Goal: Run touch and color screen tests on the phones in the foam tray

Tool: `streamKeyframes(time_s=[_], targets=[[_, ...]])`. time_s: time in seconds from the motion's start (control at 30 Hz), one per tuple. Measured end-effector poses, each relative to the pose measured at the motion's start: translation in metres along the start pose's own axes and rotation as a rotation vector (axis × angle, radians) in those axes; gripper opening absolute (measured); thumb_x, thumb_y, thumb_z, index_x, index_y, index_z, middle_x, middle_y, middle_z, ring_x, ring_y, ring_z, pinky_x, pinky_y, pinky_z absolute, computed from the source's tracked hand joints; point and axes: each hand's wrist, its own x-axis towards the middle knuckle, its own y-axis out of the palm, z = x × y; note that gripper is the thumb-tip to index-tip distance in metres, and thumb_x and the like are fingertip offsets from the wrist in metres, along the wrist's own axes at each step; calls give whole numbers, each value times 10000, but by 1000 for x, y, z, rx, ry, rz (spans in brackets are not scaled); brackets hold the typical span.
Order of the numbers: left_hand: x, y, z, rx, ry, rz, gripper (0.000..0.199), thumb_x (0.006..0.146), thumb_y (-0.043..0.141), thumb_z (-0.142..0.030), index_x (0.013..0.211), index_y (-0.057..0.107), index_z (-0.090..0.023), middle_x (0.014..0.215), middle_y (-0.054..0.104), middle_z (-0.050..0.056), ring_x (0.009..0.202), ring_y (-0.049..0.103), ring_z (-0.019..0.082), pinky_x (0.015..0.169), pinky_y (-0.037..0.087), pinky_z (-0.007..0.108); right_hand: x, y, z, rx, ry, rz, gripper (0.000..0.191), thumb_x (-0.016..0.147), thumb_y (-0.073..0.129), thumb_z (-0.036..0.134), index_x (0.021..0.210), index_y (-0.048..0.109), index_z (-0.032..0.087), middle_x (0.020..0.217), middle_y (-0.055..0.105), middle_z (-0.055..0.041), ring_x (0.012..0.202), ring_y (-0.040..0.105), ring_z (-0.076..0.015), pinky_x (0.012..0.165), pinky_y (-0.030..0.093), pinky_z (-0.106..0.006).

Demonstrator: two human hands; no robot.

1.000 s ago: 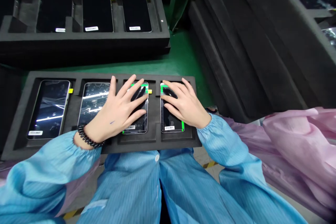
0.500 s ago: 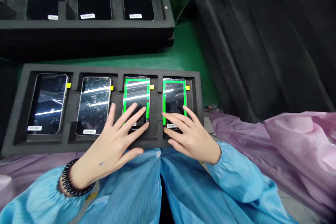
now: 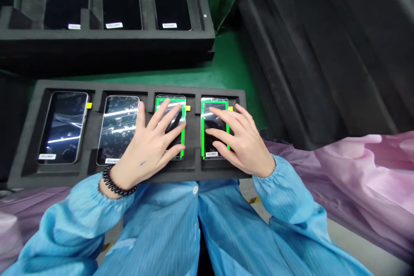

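The phone screens (image 3: 118,129) are smooth, glossy glass. The tray (image 3: 64,177) is matt, rough black foam, and the blue sleeve (image 3: 291,198) is fine-striped cloth.

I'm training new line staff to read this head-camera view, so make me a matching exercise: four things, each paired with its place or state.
Things:
1. Left hand
2. Right hand
3. Coiled black bracelet
4. Second phone from the left

Places or states:
A. Around the left wrist
B. Over the green-framed fourth phone
C. In the foam tray, no green frame
D. Over the green-framed third phone

Pairs: 1-D, 2-B, 3-A, 4-C
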Motion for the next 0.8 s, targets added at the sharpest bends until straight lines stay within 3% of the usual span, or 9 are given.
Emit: streamKeyframes(time_s=[0.13,0.43,0.57,0.8], targets=[[-21,-3,-4,-194,103,-44,441,1039,321,-399,1216,694,-245,1685,295,58,1594,144,332,1274,-13,684,-10,-4,0,-1,22,-24,267,1025,500,287,1100,735,183,1486,580,-149,1303,563,-279,1211,350,-558],[-31,1,5,-195,14,-243,531,1014,345,-313,1535,387,-406,1707,227,-25,1591,177,304,1276,15,671,-22,-3,1,67,-7,-20,254,1015,524,283,1050,759,193,1457,598,-156,1300,567,-280,1198,355,-586],[-46,3,5,-247,-36,-290,507,1029,311,-361,1520,413,-432,1696,252,-68,1590,182,286,1294,4,616,-33,3,9,121,-63,21,250,1013,526,301,1016,761,215,1444,616,-132,1289,578,-254,1196,367,-571],[-65,17,4,-328,-190,-353,458,1042,286,-448,1453,479,-500,1664,314,-121,1576,222,283,1291,27,629,-36,16,11,94,-29,43,286,1024,491,314,1139,722,192,1476,591,-136,1293,563,-263,1209,344,-570]])
